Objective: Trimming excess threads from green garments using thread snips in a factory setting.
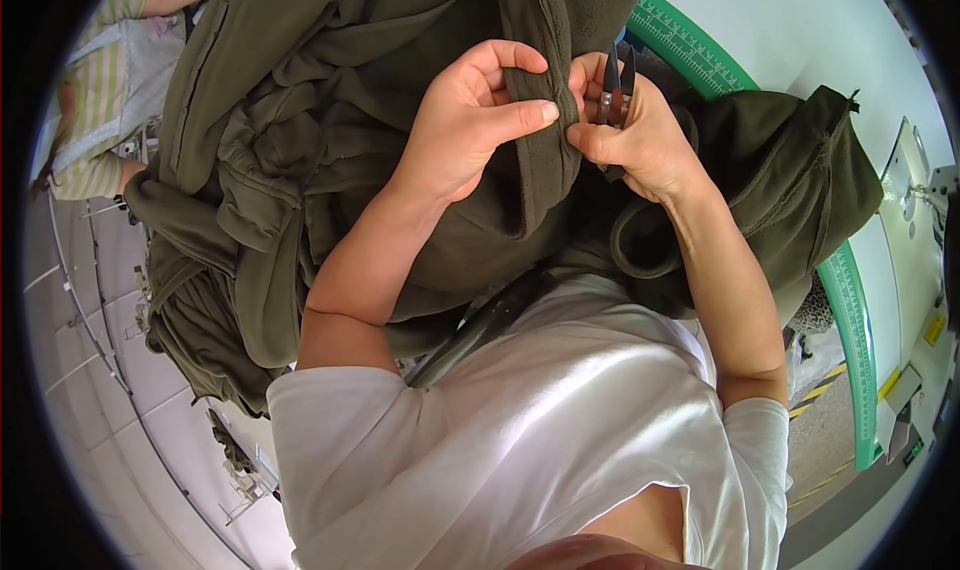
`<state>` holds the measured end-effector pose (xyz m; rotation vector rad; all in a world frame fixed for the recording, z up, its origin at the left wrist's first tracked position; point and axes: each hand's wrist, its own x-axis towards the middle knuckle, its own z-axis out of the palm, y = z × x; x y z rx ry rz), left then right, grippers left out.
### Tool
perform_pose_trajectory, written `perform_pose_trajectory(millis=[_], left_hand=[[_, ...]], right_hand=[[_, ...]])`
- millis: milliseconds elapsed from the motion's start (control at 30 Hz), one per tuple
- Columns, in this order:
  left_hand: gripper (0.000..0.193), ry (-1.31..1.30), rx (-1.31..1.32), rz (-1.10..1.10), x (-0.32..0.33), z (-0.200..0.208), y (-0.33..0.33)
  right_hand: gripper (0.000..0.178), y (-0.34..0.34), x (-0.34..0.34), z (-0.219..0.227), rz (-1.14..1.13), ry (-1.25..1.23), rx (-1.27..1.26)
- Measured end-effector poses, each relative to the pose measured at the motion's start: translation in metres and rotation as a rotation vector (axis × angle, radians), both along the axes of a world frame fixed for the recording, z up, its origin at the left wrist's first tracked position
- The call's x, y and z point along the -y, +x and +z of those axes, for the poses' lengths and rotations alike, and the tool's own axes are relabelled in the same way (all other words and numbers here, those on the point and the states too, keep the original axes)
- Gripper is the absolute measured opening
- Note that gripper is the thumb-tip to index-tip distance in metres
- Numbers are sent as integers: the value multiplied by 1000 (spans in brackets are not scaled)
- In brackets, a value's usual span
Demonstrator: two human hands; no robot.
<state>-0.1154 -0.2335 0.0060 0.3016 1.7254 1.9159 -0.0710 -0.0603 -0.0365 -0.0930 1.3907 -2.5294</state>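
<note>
A dark olive fleece garment [390, 60] is heaped in front of me and spreads to both sides. My left hand [480, 110] pinches a folded, seamed edge of it between thumb and fingers. Close beside, my right hand [640, 125] has thumb and fingertips against the same edge. Thread snips [613, 90] lie in the right palm, their two dark blades pointing up and slightly apart. The lower end of the snips is partly hidden by the hand.
A green measuring tape [690, 40] runs along the edge of the white table [800, 30]. Part of a sewing machine [910, 190] stands at the right. More olive fabric [790, 170] is bunched there. At upper left, another person [110, 90] in a striped top works nearby.
</note>
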Motion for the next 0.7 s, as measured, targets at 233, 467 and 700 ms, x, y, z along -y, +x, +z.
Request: perform_pose_trajectory(millis=[233,467,700], left_hand=[[33,5,25,13,3,-1,-3],[33,25,61,13,6,1,-3],[31,-20,-31,10,5,0,-1]], right_hand=[[35,0,1,2,14,-39,12],[25,-3,0,0,27,-150,109],[17,-4,6,4,-33,-18,131]])
